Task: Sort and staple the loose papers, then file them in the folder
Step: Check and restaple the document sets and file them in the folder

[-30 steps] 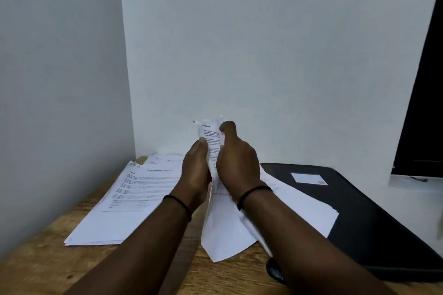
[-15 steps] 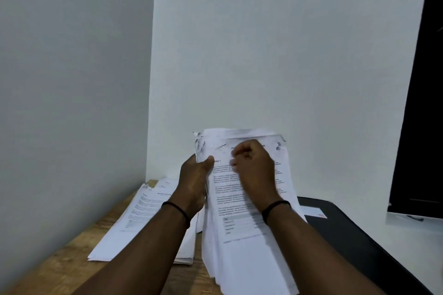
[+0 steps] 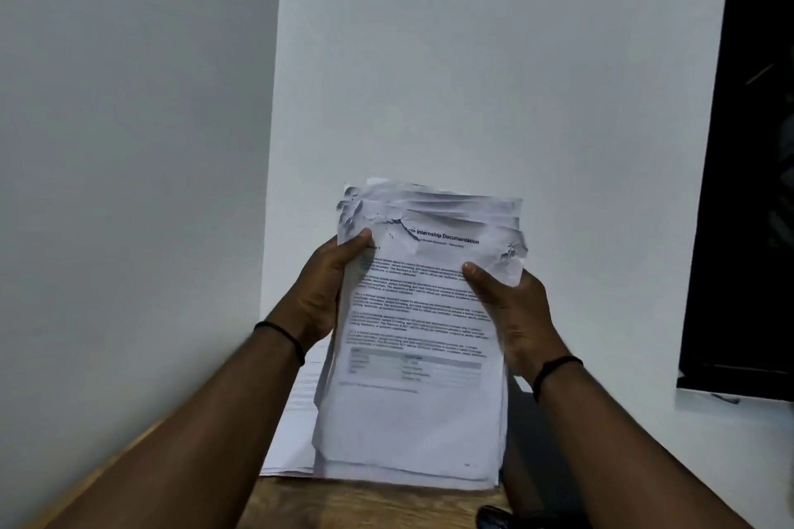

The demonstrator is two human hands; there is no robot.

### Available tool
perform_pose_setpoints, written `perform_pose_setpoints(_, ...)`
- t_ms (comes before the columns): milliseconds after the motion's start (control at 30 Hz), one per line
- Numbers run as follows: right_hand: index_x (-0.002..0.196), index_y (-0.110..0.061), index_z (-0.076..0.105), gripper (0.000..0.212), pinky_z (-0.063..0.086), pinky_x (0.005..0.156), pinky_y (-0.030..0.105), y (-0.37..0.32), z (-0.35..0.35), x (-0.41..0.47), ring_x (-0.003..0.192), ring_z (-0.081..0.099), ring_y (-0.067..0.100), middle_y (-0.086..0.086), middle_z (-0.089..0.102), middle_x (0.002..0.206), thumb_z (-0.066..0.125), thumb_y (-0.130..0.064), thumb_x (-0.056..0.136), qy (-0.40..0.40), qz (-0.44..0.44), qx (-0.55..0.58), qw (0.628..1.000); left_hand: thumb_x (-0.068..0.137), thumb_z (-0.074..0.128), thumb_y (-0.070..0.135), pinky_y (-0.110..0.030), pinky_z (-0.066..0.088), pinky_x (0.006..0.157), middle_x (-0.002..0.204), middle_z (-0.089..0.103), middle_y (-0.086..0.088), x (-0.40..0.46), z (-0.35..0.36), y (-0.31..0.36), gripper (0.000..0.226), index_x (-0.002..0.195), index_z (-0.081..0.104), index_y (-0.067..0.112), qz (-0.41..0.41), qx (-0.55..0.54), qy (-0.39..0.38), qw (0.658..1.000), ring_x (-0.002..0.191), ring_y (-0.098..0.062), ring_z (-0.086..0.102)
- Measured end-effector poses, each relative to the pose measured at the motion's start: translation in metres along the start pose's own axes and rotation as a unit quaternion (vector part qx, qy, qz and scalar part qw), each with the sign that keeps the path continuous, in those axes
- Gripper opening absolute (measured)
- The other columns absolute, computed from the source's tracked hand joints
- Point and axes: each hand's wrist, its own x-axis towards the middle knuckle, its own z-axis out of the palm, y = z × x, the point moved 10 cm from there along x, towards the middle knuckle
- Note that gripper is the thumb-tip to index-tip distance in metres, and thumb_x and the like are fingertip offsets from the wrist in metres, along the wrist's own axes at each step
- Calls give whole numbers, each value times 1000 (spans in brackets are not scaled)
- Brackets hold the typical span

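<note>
Having been gathered from a crumpled twist into a flat bundle, the stack of printed white papers [image 3: 419,356] is held upright over the wooden desk [image 3: 365,505], gripped at both edges by the left hand [image 3: 320,296] and right hand [image 3: 513,314]; squaring seems underway, stapling not begun.

A wooden tabletop [image 3: 369,505] with a visible grain runs along the bottom. Two plain white walls [image 3: 472,77] meet in a corner behind it. At the right edge stands a dark window [image 3: 756,185] above a white sill [image 3: 730,404]
</note>
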Motion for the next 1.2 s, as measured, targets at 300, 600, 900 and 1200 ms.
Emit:
perform_pose_setpoints(300, 112, -10, 71, 68, 52, 99, 55, 49, -5, -21, 103, 71, 31, 10, 76, 106, 93, -40, 55, -11, 50, -41, 998, 74, 81, 40, -49, 56, 93, 109, 74, -17, -24, -34, -41, 59, 119, 67, 3, -11, 142, 31, 989, 103, -38, 70)
perform_pose_setpoints(600, 113, -12, 72, 51, 55, 95, 45, 23, 2, -6, 105, 71, 27, 7, 75, 109, 89, -32, 70, -42, 13, -59, 997, 83, 70, 35, -42, 57, 90, 109, 74, -16, -4, -23, -22, 46, 117, 69, 4, 2, 131, 43, 990, 100, -33, 71)
perform_pose_setpoints(900, 104, -12, 72, 21, 55, 93, 53, 32, -4, -9, 98, 72, 31, 9, 76, 101, 77, -22, 86, -19, 20, -82, 996, 88, 70, 27, -42, 58, 83, 99, 76, -14, -10, -43, -29, 27, 105, 72, 6, 54, 136, 128, 981, 92, -33, 72)
perform_pose_setpoints(1200, 113, -13, 71, 45, 55, 94, 49, 57, -4, -32, 102, 72, 29, 8, 76, 106, 86, -31, 75, -18, 61, -31, 998, 96, 61, 38, -37, 52, 69, 76, 69, -10, -25, -54, -38, 43, 81, 65, -2, 85, 179, 179, 964, 70, -22, 62)
